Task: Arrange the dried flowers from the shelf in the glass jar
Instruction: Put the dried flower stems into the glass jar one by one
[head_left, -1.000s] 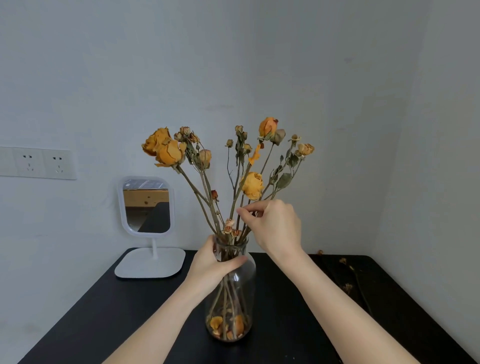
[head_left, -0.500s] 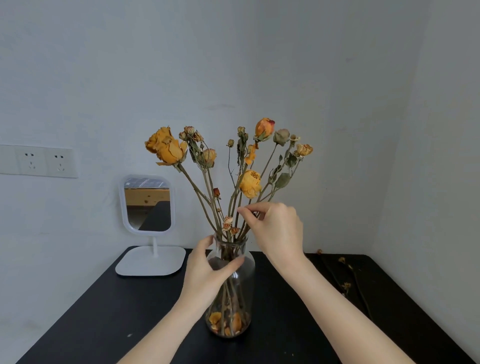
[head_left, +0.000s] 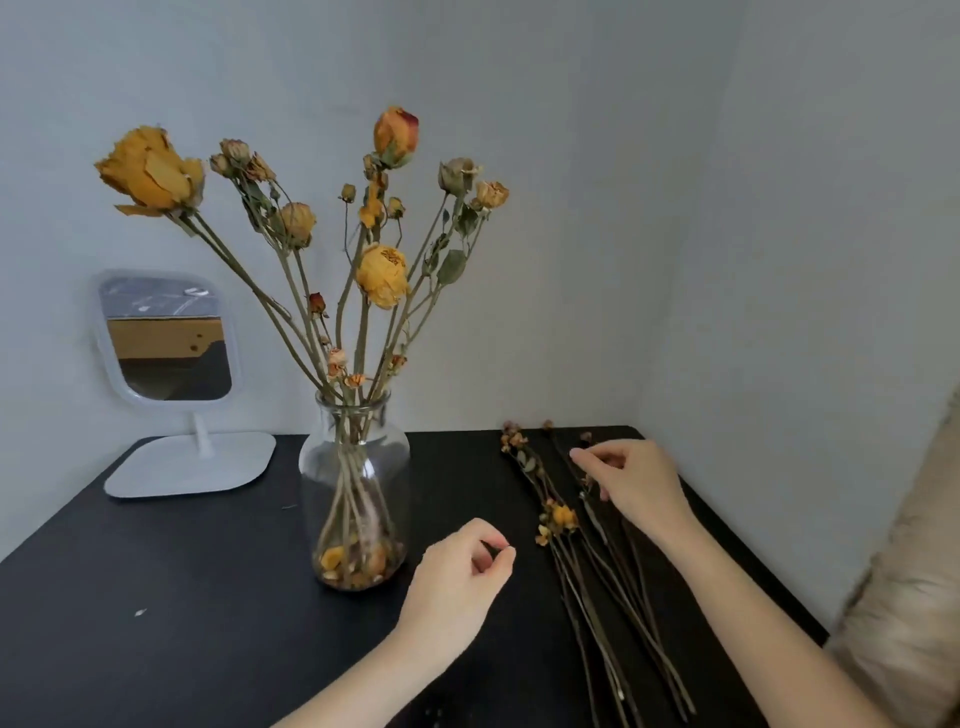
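Both hands are now being held away from the glass jar (head_left: 356, 493), which was gripped a second ago. At the jar's 5 o'clock the left hand (head_left: 457, 582) is being kept loosely curled, nothing seen in it. At 3 o'clock the right hand (head_left: 636, 486) is being laid, fingers bent, on loose stems (head_left: 563, 518) on the black table (head_left: 182, 597); a pinch cannot be told. One jar of dried flowers (head_left: 384, 275) and one mirror (head_left: 166, 338), at 10 o'clock, are being counted; the overlapping stems cannot.
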